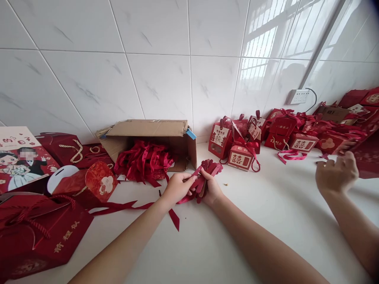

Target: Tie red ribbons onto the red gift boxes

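Both hands meet over the white table, in front of an open cardboard box [192,152]. My left hand [179,189] is closed on a bundle of red card pieces [211,168] with scalloped ends, its thumb and finger pinching at their near side. Around the right side of the same bundle, my right hand [211,188] is closed, thumb on top. A dark red ribbon [174,219] hangs below the left hand and trails left across the table. Inside the cardboard box lies a heap of red ribbons [145,161].
Red gift boxes [240,157] stand at the right by the tiled wall, below a white power strip [298,96]. Another person's hand [337,173] is at the far right. Large red bags [44,232] and a printed box [26,161] occupy the left.
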Motion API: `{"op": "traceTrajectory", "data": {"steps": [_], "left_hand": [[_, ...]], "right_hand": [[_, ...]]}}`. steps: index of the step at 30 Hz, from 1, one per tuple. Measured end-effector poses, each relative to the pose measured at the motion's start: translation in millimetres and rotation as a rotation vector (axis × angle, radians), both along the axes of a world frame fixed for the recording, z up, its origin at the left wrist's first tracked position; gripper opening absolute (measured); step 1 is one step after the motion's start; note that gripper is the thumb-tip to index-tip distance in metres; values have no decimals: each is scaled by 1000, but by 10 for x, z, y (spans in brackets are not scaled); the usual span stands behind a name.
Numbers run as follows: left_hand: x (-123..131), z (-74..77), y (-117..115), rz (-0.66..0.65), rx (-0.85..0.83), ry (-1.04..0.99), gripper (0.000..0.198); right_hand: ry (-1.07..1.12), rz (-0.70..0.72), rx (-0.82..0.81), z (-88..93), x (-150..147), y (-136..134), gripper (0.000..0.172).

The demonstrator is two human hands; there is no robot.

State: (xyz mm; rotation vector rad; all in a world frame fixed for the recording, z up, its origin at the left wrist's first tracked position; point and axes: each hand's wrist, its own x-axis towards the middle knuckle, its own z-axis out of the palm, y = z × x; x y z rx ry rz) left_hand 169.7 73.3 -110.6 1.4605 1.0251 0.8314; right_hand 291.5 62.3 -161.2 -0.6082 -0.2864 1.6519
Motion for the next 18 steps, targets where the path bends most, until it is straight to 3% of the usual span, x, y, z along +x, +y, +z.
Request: {"op": "traceTrajectory", "data": {"steps": [4,9,14,18], "left_hand": [[-30,87,39,30,-76,-87,29],[-14,67,-8,-36,-185,-120,42],[-14,29,-27,-73,-146,-42,42],[-63,132,31,-58,-54,76,44]], "right_hand": [[-13,15,22,-3,-13,6,23],[-102,-11,91,8,-91,-54,33],[-143,41,93,13,-102,-87,30],[-115,76,38,-3,-3,-49,24]]}}
